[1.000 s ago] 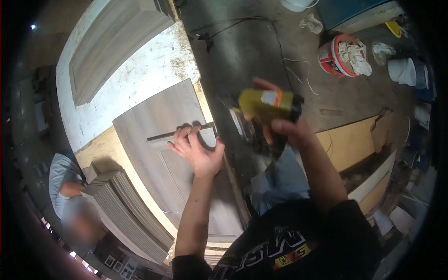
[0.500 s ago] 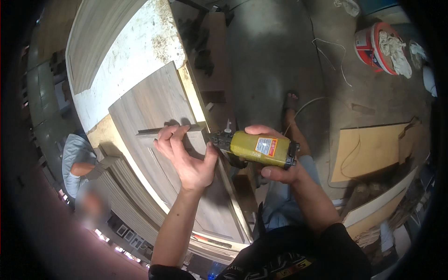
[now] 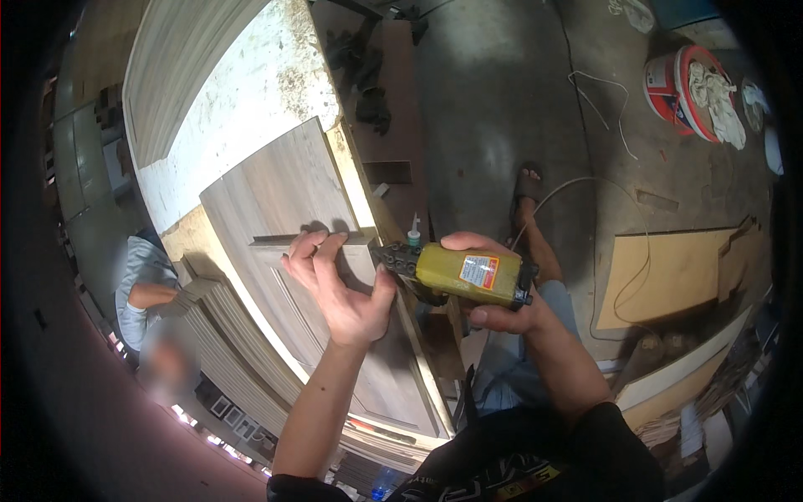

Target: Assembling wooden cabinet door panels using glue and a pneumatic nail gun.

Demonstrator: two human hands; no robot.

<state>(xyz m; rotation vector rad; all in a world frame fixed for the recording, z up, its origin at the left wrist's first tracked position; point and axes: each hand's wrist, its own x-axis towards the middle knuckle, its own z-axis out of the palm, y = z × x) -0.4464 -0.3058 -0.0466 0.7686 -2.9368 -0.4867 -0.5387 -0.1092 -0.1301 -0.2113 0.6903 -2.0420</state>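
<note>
My left hand [image 3: 347,289] rests on a small grey-brown wood-grain panel [image 3: 355,263], fingers hooked over its far edge and thumb at its right edge. This panel lies on a larger wood-grain door panel [image 3: 276,180] on the workbench. My right hand [image 3: 506,305] is wrapped round a corded hand-held electric trimmer [image 3: 452,269] with a yellow-green body. The trimmer lies sideways, its dark metal head against the small panel's right edge, close to my left thumb. The cutting bit is hidden.
A glue bottle with a white nozzle [image 3: 413,230] stands beyond the trimmer. At the left, a person [image 3: 146,284] is beside stacked panels [image 3: 230,335]. A red-and-white bucket with rags [image 3: 686,92], a board [image 3: 669,272] and the tool's cord [image 3: 585,178] are on the right.
The whole view has shifted slightly. Both hands keep their hold, with the trimmer's head still at the small panel's edge. The person at the left has moved an arm slightly.
</note>
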